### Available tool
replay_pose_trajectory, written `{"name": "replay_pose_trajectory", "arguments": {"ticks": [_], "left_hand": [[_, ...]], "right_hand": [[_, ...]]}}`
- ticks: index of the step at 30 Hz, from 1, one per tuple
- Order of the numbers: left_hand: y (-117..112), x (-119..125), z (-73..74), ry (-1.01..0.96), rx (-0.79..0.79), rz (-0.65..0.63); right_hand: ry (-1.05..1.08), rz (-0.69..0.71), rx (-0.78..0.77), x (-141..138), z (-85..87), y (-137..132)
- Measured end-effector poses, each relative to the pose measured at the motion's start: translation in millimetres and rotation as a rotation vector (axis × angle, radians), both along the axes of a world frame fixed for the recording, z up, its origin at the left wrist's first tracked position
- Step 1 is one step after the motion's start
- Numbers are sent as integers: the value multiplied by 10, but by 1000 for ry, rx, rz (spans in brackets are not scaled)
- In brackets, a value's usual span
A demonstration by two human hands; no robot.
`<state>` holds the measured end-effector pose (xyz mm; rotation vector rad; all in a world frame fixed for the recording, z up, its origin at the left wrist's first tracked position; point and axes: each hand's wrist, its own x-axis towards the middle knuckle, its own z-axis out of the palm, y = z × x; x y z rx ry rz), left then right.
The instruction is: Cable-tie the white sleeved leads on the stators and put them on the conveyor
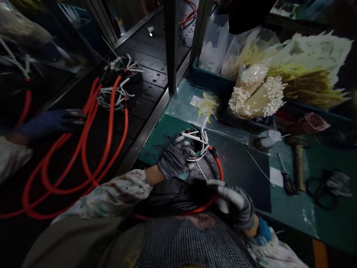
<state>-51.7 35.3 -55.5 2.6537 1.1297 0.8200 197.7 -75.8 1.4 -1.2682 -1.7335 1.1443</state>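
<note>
My left hand [176, 158], in a grey striped glove with pale fingertips, closes around a coiled wire bundle [196, 138] with white-sleeved ends. An orange cable [219, 165] runs from the bundle's black and orange end down towards my lap. From the coil's lower edge a thin white strip [201, 170], which looks like a cable tie, reaches to the fingertips of my right hand [232, 199]. That hand is gloved too and blurred, its fingers curled together at the strip's end. Dark blur beside it hides part of the orange cable.
On the left, a co-worker's blue-gloved hand [60, 123] touches looped orange cables [83, 149]. Bundles of white-headed ties [256, 96] and yellow tags [306, 82] fill bins at the back right. A screwdriver [287, 178], a hammer [299, 167] and a thin rod [260, 167] lie right.
</note>
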Motion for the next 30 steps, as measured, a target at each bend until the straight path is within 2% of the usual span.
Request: {"name": "replay_pose_trajectory", "arguments": {"ticks": [2, 6, 9, 12, 15, 19, 22, 24, 30], "left_hand": [[12, -16, 2, -39, 29, -21], [32, -28, 13, -94, 14, -39], [38, -25, 33, -160, -6, -40], [43, -21, 58, -183, -39, -30], [46, -16, 79, -156, -78, -14], [49, -18, 66, -178, -72, -32], [56, -34, 29, -196, -36, -43], [63, -44, 15, -201, -14, -53], [73, -33, 96, -123, -152, -53]], "right_hand": [[-135, -13, 72, -86, -63, 143], [-307, -116, 246, -271, -137, 618], [-433, -66, 201, -358, -48, 931], [-577, 18, 113, -438, 78, 1118], [-466, 8, 97, -502, 122, 1169], [-61, -152, 39, -478, 148, 1123], [118, -17, -92, -380, 210, 1104], [117, 60, -107, -317, 222, 1109], [-9, -47, 33, -252, 91, 1129]]}}
